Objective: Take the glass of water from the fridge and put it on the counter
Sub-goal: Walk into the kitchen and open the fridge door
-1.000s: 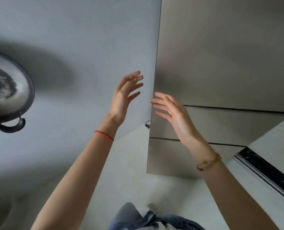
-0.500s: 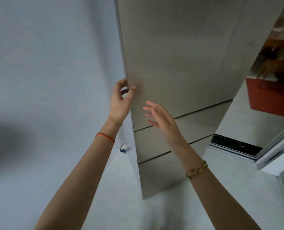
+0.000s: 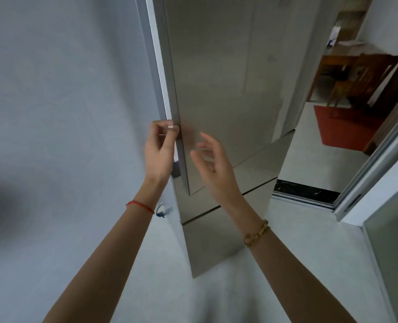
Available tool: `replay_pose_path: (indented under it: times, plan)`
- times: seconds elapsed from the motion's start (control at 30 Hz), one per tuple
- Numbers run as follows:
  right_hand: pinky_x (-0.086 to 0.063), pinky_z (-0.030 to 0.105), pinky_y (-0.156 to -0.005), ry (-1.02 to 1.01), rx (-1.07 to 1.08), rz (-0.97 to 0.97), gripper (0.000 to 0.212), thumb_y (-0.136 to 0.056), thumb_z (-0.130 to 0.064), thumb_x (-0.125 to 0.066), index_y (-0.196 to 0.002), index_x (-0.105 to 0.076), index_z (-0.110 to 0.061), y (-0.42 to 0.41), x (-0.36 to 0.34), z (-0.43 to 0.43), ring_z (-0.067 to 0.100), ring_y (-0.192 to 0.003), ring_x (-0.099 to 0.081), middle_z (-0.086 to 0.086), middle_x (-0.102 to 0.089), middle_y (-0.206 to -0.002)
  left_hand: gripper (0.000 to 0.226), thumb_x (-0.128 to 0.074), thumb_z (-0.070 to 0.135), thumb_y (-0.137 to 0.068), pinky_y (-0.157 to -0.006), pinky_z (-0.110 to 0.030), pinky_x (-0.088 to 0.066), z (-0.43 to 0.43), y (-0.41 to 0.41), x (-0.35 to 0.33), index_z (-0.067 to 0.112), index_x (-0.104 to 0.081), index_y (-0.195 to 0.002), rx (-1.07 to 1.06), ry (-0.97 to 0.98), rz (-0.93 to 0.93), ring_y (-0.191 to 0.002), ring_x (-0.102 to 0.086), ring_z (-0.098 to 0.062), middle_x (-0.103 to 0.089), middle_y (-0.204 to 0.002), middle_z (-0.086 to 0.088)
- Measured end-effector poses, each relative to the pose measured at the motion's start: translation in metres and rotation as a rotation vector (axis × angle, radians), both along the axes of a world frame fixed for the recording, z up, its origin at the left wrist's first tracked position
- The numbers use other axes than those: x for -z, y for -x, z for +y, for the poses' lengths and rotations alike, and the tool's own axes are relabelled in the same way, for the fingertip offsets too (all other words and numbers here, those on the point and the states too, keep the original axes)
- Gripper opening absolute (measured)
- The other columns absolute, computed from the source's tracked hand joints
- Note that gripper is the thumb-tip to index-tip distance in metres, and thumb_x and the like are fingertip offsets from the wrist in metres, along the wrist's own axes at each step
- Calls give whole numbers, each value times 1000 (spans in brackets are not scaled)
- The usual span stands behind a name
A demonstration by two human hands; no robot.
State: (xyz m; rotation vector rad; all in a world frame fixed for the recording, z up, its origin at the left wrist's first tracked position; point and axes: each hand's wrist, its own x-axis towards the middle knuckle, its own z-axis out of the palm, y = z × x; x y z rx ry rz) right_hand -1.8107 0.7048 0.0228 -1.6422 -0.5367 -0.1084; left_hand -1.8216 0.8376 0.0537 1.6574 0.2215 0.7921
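Observation:
A tall steel-grey fridge [image 3: 219,73] stands against the grey wall, its upper door swung slightly out from the body. My left hand [image 3: 159,150] curls its fingers around the left edge of that door [image 3: 178,127] at mid height. My right hand [image 3: 213,159] hovers in front of the door face, fingers spread, touching nothing. Two lower drawer fronts [image 3: 207,243] sit shut beneath. The fridge's inside, the glass of water and the counter are out of sight.
A grey wall [image 3: 60,113] fills the left. To the right, a sliding-door frame [image 3: 361,199] with a black threshold [image 3: 305,192] opens onto a room with a red rug [image 3: 347,127] and a wooden chair [image 3: 365,78]. Pale floor lies below.
The view has swung right from the wall to the fridge. My left hand has gone from open to curled around the door's left edge, and the door has come away from the body.

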Motion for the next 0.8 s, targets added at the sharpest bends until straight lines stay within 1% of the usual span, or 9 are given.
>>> replay_pose_path:
  times: [0.07,0.13,0.27,0.37,0.43,0.5,0.57,0.73,0.8]
  plan:
    - [-50,22,-95,-22,107,-129,51,-93,-27,-69,-139,-50,-15,10,3,-10,18,-112,-60,6,-59,-121,27,-54,28,-94,-89,-45,-55,-19,14,0,4,-63,-99,35,-18,-66,-87,-63,-21,-63,-86,2]
    - [-51,28,-94,-67,226,-228,51,-88,-27,-75,-131,-51,-14,20,1,-28,22,-107,-59,6,-57,-115,17,-53,17,-98,-80,-37,-54,-41,23,-2,4,-63,-91,89,-29,-110,-79,-62,-15,-62,-79,5]
    - [-51,26,-93,-84,340,-322,61,-82,-24,-83,-131,-51,-9,35,-4,-86,21,-113,-57,8,-55,-122,17,-51,3,-100,-69,-30,-52,-97,37,-5,4,-61,-86,191,-23,-174,-72,-59,-22,-60,-78,-9]
    - [-52,26,-99,-54,342,-340,67,-80,-23,-84,-134,-49,-5,44,-4,-135,13,-119,-56,11,-54,-131,18,-50,-1,-101,-66,-26,-52,-148,48,-1,1,-65,-91,224,-16,-225,-71,-58,-21,-60,-79,-11]
    - [-53,23,-100,-60,364,-345,67,-80,-22,-85,-135,-49,-6,51,-5,-166,6,-119,-54,7,-52,-132,19,-48,-5,-101,-69,-27,-53,-180,56,3,-1,-66,-96,244,-16,-249,-72,-60,-18,-61,-78,-10]
    - [-53,21,-98,-66,385,-367,63,-83,-21,-83,-135,-49,-8,56,-5,-201,-1,-118,-53,1,-49,-130,19,-47,-5,-100,-75,-33,-54,-215,66,7,-5,-66,-100,304,-15,-259,-74,-63,-22,-64,-80,-11]
    - [-54,25,-98,-81,405,-399,57,-87,-18,-79,-134,-49,-8,60,-2,-231,4,-119,-55,0,-50,-130,19,-47,-4,-99,-81,-40,-57,-245,72,11,-10,-65,-104,357,-11,-264,-79,-68,-27,-70,-85,-14]
    - [-59,32,-93,-135,605,-451,37,-92,-3,-69,-125,-54,5,61,3,-299,20,-114,-64,15,-60,-124,22,-49,2,-100,-91,-51,-60,-304,81,11,-14,-63,-105,378,43,-259,-84,-73,-41,-74,-89,-20]
    - [-60,27,-88,-172,703,-469,32,-92,-1,-68,-121,-56,6,56,0,-321,20,-111,-65,13,-62,-122,28,-52,12,-98,-94,-50,-59,-317,83,11,-12,-64,-104,367,33,-233,-88,-73,-38,-74,-88,-19]
